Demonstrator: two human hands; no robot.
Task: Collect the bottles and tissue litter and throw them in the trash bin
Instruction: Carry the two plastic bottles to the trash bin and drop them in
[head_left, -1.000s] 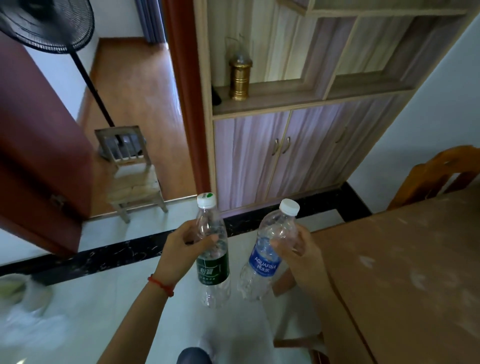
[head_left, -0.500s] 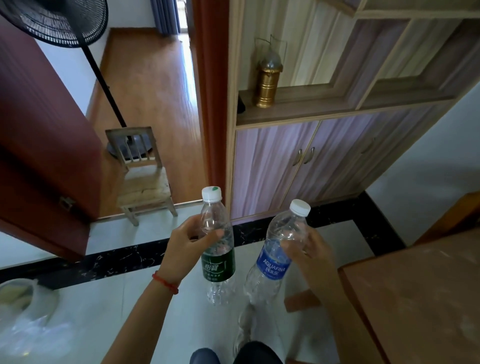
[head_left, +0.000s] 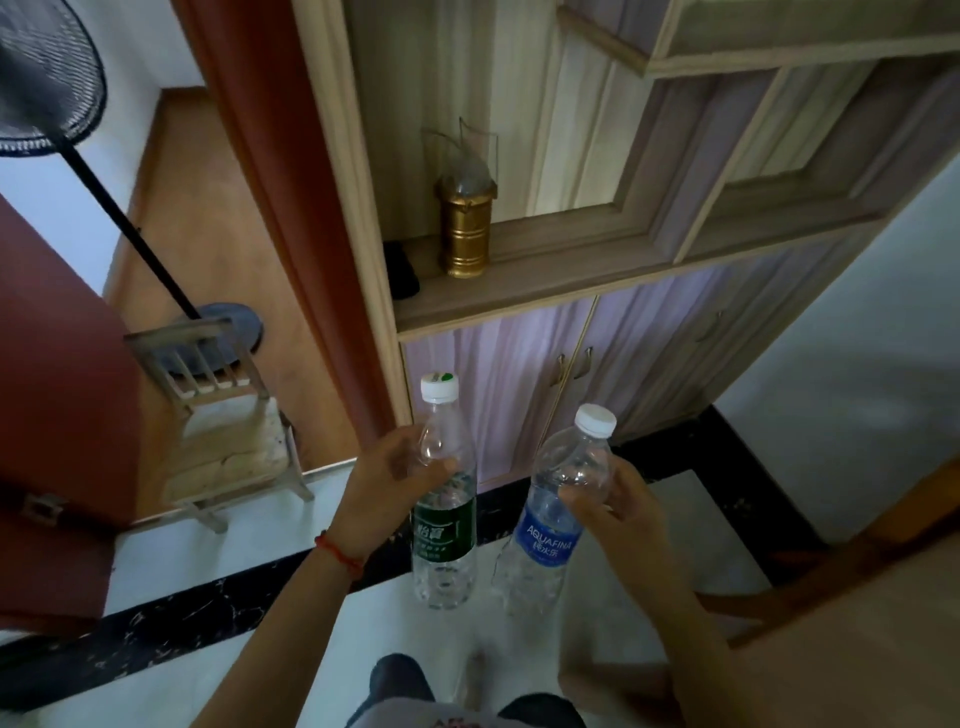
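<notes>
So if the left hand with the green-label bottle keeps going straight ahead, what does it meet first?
Probably the wooden cabinet's lower doors, beside the red-brown door frame; the left hand and clear green-label bottle point there, though depth is unclear.

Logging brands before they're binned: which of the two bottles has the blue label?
The blue-label bottle, marked Aquafina, gripped by the right hand. The bottle in the left hand has a dark green label.

Two bottles: one green-label bottle (head_left: 444, 525) and one blue-label bottle (head_left: 551, 525). Two hands, left (head_left: 387, 486) and right (head_left: 626, 506). One chair (head_left: 223, 426), one fan (head_left: 49, 88), one lantern (head_left: 465, 234).
</notes>
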